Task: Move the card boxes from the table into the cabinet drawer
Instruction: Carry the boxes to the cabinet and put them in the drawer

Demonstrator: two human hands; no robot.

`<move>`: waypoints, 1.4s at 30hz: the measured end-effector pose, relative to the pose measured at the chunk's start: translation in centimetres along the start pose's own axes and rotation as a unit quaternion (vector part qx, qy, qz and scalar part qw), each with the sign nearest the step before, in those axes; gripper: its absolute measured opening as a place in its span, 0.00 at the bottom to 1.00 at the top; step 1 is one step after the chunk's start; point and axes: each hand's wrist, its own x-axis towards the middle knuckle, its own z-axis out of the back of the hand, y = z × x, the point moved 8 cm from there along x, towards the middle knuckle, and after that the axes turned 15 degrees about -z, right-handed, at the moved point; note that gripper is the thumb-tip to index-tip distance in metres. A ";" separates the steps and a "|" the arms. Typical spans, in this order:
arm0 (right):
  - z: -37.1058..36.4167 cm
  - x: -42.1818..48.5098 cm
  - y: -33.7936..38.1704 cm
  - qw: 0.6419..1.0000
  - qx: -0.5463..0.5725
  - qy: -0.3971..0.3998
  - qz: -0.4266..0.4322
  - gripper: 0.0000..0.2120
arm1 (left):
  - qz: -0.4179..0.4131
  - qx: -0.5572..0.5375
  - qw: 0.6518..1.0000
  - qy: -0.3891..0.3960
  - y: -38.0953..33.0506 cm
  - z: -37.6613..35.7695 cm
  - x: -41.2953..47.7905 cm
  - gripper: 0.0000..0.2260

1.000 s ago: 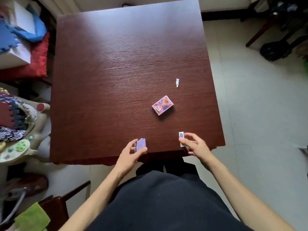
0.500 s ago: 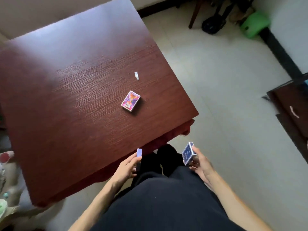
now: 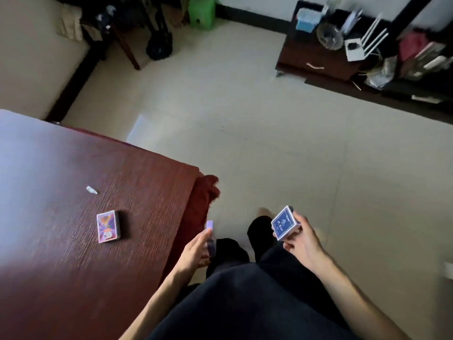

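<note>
Holding one card box in each hand, the person stands beside the table, facing the open floor. The right hand has its fingers curled around a blue box, held up with its flat face showing. The left hand pinches a purple box edge-on between thumb and fingers. A third, colourful box lies flat on the table, near a little white scrap. This looks like the carrying step. Next the person likely must walk over to the dark cabinet far across the floor. Its drawer looks shut, so a hand may need freeing to pull it open.
</note>
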 end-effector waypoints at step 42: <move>12.9 2.0 41.9 0.956 0.292 -0.032 0.030 0.27 | 0.052 0.106 0.991 0.062 -31.6 -28.4 39.2 0.26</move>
